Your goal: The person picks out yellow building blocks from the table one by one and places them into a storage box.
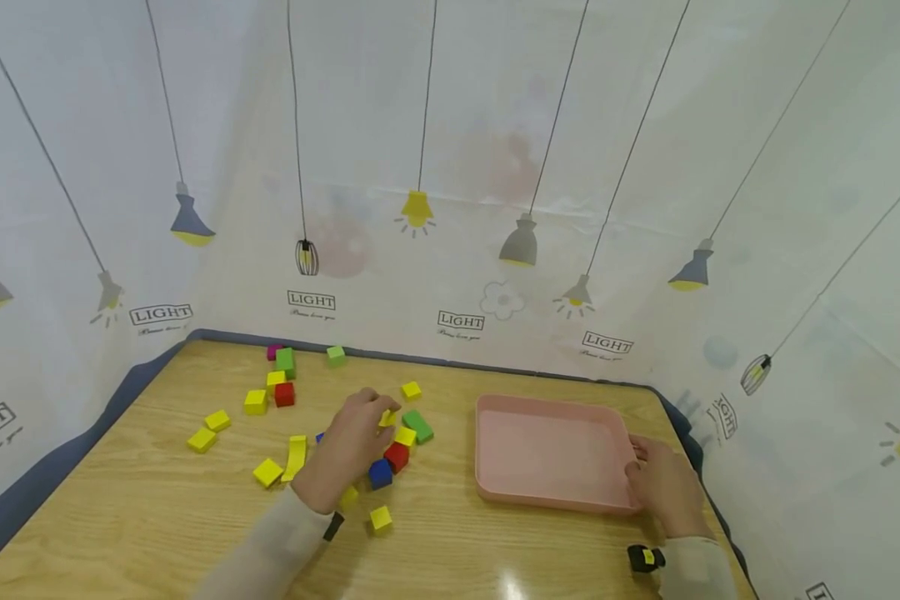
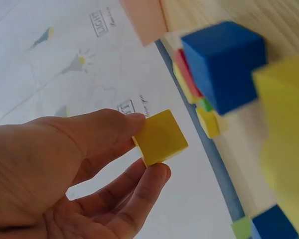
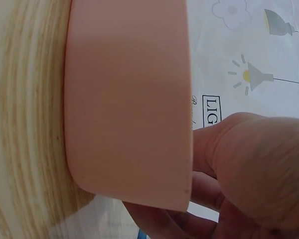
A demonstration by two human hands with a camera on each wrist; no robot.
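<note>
My left hand [image 1: 348,446] hovers over the loose blocks left of the table's middle. Between its thumb and fingertips it pinches a yellow cube [image 2: 162,138], seen clearly in the left wrist view. Close to that hand lie a green block [image 1: 417,426], a red cube [image 1: 397,457] and a blue cube [image 1: 380,474]. On the right, a shallow pink tray [image 1: 555,450] rests flat on the table. My right hand [image 1: 667,487] holds the tray's right end at the rim; the tray wall hides part of its fingers in the right wrist view.
More blocks lie scattered on the left of the wooden table [image 1: 157,517], among them a red cube [image 1: 284,394], a small green block [image 1: 335,357] and several yellow ones. A white sheet printed with lamps [image 1: 450,275] surrounds the table's back and sides.
</note>
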